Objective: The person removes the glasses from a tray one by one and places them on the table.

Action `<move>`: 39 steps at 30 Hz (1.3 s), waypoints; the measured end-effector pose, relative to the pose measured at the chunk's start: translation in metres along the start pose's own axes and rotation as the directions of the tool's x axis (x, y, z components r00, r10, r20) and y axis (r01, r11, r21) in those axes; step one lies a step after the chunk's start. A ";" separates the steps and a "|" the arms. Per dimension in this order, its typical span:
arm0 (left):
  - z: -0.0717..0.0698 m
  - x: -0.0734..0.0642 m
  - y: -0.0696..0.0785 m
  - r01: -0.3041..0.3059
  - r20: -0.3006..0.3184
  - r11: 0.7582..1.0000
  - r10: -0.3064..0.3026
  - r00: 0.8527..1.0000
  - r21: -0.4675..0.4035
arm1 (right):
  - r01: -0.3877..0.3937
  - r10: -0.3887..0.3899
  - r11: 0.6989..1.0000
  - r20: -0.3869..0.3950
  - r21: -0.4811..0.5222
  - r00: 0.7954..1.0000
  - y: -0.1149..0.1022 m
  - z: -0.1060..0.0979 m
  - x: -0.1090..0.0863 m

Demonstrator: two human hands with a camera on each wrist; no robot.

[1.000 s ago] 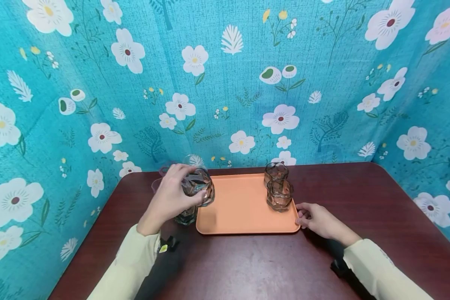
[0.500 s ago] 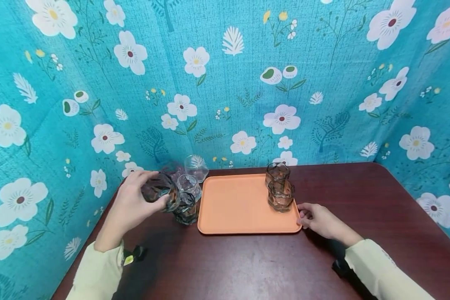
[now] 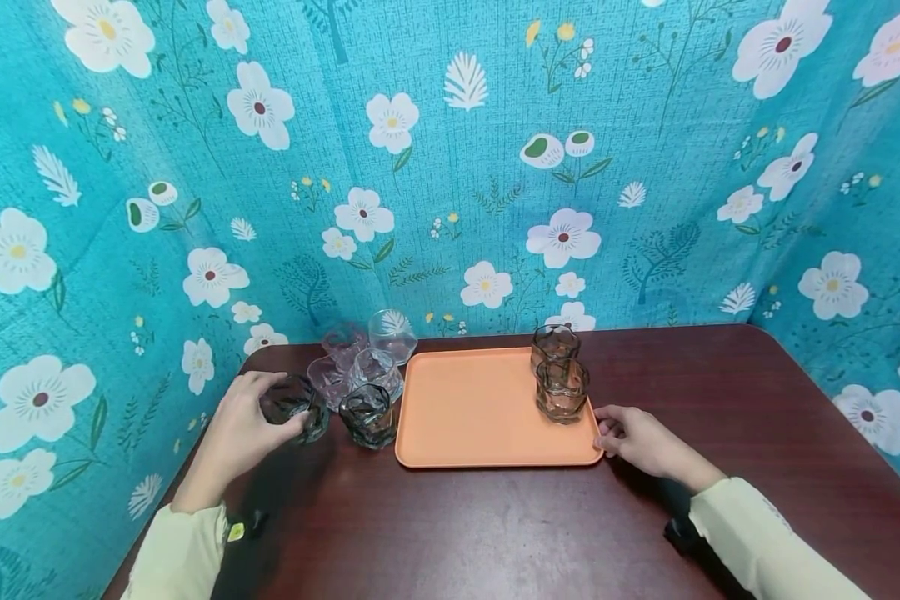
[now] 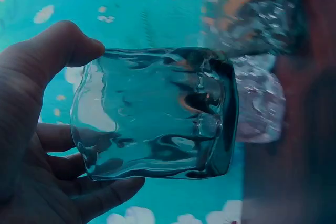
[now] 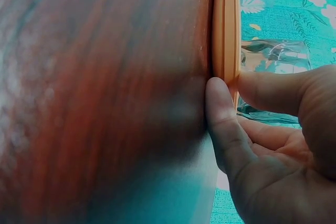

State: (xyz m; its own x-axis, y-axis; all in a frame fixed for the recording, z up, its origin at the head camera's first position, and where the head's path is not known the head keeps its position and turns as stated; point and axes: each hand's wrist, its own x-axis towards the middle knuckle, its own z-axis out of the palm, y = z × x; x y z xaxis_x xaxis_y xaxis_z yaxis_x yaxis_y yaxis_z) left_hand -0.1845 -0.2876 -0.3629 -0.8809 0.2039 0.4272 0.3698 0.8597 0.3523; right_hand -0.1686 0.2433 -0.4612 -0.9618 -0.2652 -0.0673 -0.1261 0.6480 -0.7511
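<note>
My left hand (image 3: 232, 429) holds a dark, smoky drinking glass (image 3: 303, 408) at the left of the table. In the left wrist view the thumb and fingers grip this glass (image 4: 157, 116) from opposite sides near its rim; whether its base touches the table I cannot tell. At the other side, my right hand (image 3: 648, 446) pinches the right edge of an orange tray (image 3: 472, 417) near its front corner, thumb above and a finger below. Toward the tray's right end stand two brownish glasses, one behind (image 3: 555, 346) and one in front (image 3: 562, 396).
Another dark glass (image 3: 367, 417) stands just left of the tray. Behind it are two clear glasses (image 3: 375, 372) and two pinkish ones (image 3: 328, 382), close together. A blue floral curtain (image 3: 450, 208) hangs behind the dark red wooden table (image 3: 495, 533).
My left hand has carried the dark glass from over the tray's left edge leftward, then down toward the table beside the other glasses. The right hand has stayed at the tray.
</note>
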 end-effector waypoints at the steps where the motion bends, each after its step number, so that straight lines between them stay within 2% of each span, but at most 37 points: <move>1: 0.003 -0.001 -0.003 0.002 0.000 1.000 -0.002 1.000 -0.001 | 0.001 -0.001 1.000 0.001 -0.002 1.000 0.000 0.000 0.000; 8: 0.021 0.000 -0.020 0.026 0.064 1.000 -0.026 0.998 0.010 | -0.003 0.003 1.000 0.005 -0.008 1.000 0.000 0.000 0.001; 19: 0.049 0.006 -0.023 0.075 0.158 0.997 -0.076 0.984 0.018 | -0.018 0.018 1.000 0.009 -0.004 1.000 0.000 -0.001 0.001; 29: 0.055 0.007 -0.025 0.105 0.196 0.994 -0.104 0.975 0.009 | -0.026 0.026 1.000 0.009 -0.005 1.000 0.000 -0.001 0.004; 39: 0.057 0.006 -0.026 0.104 0.195 0.995 -0.100 0.976 -0.009 | -0.002 0.002 1.000 0.014 -0.001 1.000 0.000 -0.003 0.003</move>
State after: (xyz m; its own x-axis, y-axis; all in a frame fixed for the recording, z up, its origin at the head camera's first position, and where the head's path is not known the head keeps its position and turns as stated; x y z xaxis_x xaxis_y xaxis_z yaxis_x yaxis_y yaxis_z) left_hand -0.2166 -0.2824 -0.4167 -0.9540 0.2046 0.2190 0.2793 0.8719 0.4023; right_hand -0.1722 0.2451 -0.4595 -0.9587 -0.2735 -0.0783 -0.1239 0.6491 -0.7505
